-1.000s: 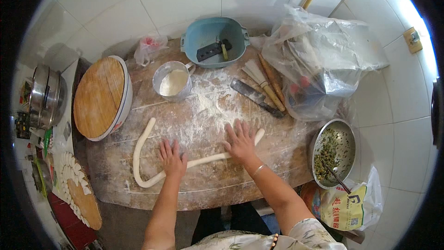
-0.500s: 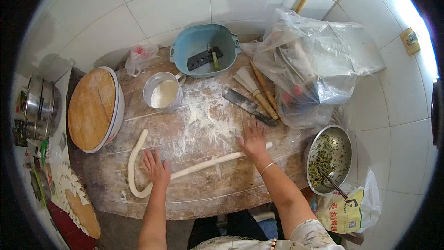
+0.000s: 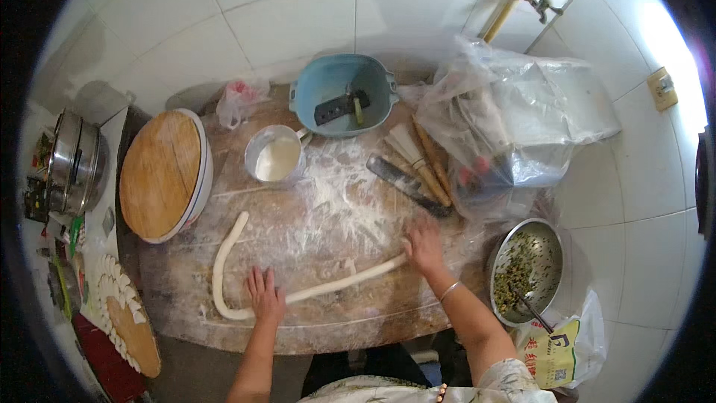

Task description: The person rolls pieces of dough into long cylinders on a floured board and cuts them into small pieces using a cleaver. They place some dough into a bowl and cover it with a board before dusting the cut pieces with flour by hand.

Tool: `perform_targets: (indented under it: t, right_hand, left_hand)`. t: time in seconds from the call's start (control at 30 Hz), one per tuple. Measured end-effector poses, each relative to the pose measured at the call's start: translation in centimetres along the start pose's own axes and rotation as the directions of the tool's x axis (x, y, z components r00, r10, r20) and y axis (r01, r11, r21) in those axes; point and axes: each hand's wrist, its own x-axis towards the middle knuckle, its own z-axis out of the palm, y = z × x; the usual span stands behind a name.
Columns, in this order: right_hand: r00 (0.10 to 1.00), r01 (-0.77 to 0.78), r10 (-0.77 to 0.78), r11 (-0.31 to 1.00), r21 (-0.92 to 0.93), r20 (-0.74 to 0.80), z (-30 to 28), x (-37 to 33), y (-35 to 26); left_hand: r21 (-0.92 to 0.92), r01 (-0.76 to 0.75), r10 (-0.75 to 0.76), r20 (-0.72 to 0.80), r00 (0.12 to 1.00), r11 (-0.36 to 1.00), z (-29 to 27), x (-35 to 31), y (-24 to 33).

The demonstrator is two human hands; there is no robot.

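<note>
A long white dough rope lies on the floured wooden table, its left part bent into a hook shape. My left hand rests flat on the rope near the bend, palm down with fingers spread. At the rope's right end my right hand is also palm down, its fingers stretched forward and a little blurred; it hides that end. Loose flour is scattered beyond the rope. Just past my right fingers lies a cleaver with a dark handle.
Behind stand a flour-filled cup, a blue basin and a plastic-covered pile. A brush and a rolling pin lie near the cleaver. Right is a filling bowl; left, a board-covered basin and a dumpling tray.
The view has shifted, so the scene sits lower and further right. My left hand has slid slightly nearer to me. The rope's right tip, visible past my right hand before, no longer shows.
</note>
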Motion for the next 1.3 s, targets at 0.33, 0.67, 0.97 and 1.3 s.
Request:
perform_targets:
  t: [0.33,0.67,0.97,1.3]
  right_hand:
    - [0.928,-0.323,0.346,0.932,-0.163,0.14,-1.2,8.4,2.5]
    - [0.893,-0.427,0.448,0.818,0.385,0.038,-6.6,-2.4,1.2]
    - [0.815,-0.573,0.534,0.686,0.449,0.224,-7.5,-11.7,0.0]
    - [0.8,-0.586,0.462,0.74,0.33,0.384,-6.9,-13.8,-0.6]
  left_hand:
    - [-0.073,-0.236,0.241,0.069,0.968,0.969,2.2,-0.9,9.2]
    - [-0.129,-0.405,0.415,0.055,0.908,0.905,3.6,2.9,17.1]
    - [-0.175,-0.505,0.522,0.067,0.85,0.845,4.9,7.2,24.7]
    - [-0.144,-0.739,0.73,-0.12,0.673,0.658,6.0,5.0,23.9]
